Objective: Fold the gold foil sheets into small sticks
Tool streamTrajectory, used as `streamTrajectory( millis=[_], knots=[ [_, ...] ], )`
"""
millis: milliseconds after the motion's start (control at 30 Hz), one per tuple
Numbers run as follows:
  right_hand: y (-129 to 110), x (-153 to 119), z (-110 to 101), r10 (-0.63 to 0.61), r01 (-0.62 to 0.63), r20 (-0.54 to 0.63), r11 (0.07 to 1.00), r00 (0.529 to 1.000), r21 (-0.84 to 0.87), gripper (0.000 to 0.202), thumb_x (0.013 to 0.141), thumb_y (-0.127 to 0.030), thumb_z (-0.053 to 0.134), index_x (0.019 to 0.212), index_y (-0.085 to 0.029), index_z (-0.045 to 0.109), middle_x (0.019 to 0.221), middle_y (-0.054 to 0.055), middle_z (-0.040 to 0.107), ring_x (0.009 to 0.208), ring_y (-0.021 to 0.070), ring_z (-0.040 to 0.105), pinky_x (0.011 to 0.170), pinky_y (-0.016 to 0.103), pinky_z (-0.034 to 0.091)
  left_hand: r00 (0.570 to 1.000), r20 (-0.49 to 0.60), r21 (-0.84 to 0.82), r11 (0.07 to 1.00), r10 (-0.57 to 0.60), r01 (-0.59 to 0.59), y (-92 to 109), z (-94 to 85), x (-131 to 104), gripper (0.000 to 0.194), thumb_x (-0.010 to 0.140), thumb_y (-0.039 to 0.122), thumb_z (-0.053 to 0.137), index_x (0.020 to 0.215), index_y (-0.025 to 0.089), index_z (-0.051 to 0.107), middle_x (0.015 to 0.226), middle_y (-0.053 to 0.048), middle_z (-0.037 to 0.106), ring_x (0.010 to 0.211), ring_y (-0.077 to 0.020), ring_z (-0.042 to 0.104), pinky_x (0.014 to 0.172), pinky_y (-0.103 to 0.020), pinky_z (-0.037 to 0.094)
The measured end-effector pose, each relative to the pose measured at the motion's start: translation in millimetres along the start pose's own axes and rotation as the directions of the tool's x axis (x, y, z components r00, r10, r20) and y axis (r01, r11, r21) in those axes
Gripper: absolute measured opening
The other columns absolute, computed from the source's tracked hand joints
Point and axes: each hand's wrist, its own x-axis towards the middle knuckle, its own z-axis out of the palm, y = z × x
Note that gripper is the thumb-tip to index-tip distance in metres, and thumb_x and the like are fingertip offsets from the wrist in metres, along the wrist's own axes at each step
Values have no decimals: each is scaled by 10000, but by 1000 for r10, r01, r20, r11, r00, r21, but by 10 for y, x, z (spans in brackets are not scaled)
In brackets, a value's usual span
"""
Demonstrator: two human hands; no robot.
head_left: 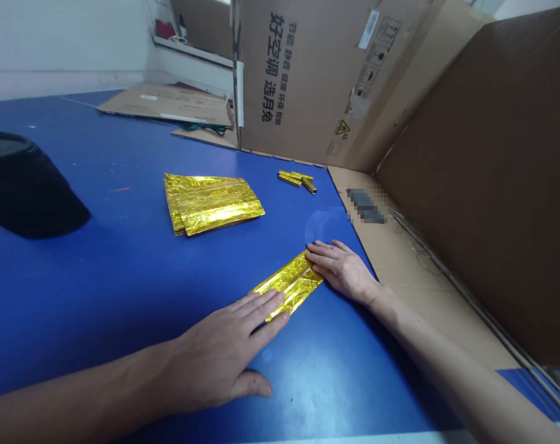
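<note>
A folded strip of shiny gold foil (295, 285) lies slantwise on the blue table. My left hand (219, 351) rests flat over its near-left end, fingers stretched out and thumb apart. At the far-right end, my right hand (342, 268) presses on the strip with its fingers extended. Beyond them sits a stack of gold foil sheets (218, 203), touched by neither hand. Several small rolled gold pieces (298, 179) lie loosely together near the back of the table.
A black container (30, 191) stands at the left. Cardboard with printed characters (303, 80) walls off the back, and brown cardboard (483, 172) rises at the right. Flat cardboard (169, 105) lies at the back left. A blurred-out object (367, 205) lies on cardboard at the right.
</note>
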Motion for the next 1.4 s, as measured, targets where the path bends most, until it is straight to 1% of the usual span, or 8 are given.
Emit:
streamTrajectory(
  millis=[233,400,500,600,700,933,1133,1400],
  knots=[
    [37,-9,21,134,-135,12,988,991,74,371,851,-333,448,1188,-186,500,1231,91,526,1143,208,469,957,446,349,1000,-6,-18,1000,-6,6,18,-6,8,777,752,619,430,1356,170,234,1400,-153,227,1288,-294,193,1041,-443,217],
    [-83,-19,-124,310,-279,-156,940,938,195,336,869,-292,397,1134,-153,548,1181,120,563,1120,216,491,922,418,408,1000,6,3,1000,-3,3,32,-38,17,763,747,613,446,1337,157,285,1383,-173,262,1282,-304,211,1027,-455,237],
    [-393,-48,-279,219,-177,-166,956,961,235,330,866,-240,390,1157,-175,532,1194,101,555,1130,203,482,960,432,374,1000,13,7,1000,0,0,43,-60,19,765,744,609,454,1338,160,279,1384,-170,264,1280,-303,218,1025,-456,239],
    [-726,-90,-340,29,-23,-18,955,999,297,364,864,-269,400,1178,-132,520,1218,125,528,1152,206,458,977,411,361,1000,23,5,1000,4,-5,53,-77,19,784,743,611,453,1350,158,249,1393,-167,242,1284,-298,210,1026,-451,243],
    [-859,-131,-280,35,-65,107,956,994,287,452,864,-340,396,1223,-77,476,1282,173,445,1198,240,394,993,428,333,1000,24,-2,1000,-5,5,57,-82,21,809,730,629,452,1349,148,249,1396,-177,228,1284,-304,205,1028,-452,237],
    [-660,-185,-182,-15,-58,253,958,967,280,655,837,-482,397,1319,-45,320,1379,189,266,1286,246,196,1039,443,230,997,71,-36,999,-36,39,113,-84,5,827,728,658,416,1350,140,247,1389,-196,230,1282,-321,199,1013,-482,246],
    [-581,-170,-153,1,-81,203,919,979,387,436,884,-330,370,1252,-107,442,1340,129,384,1255,191,301,1040,402,254,992,107,-119,990,-65,77,202,-98,-57,777,738,651,409,1342,183,268,1382,-178,263,1260,-307,267,977,-450,320],
    [-576,-167,-130,-10,-43,131,919,991,391,420,838,-286,467,1220,-110,472,1304,152,433,1228,200,356,1020,409,296,991,121,-154,986,-49,68,198,-150,-5,787,746,648,401,1339,146,272,1377,-151,292,1267,-281,265,1016,-436,271]
  ],
)
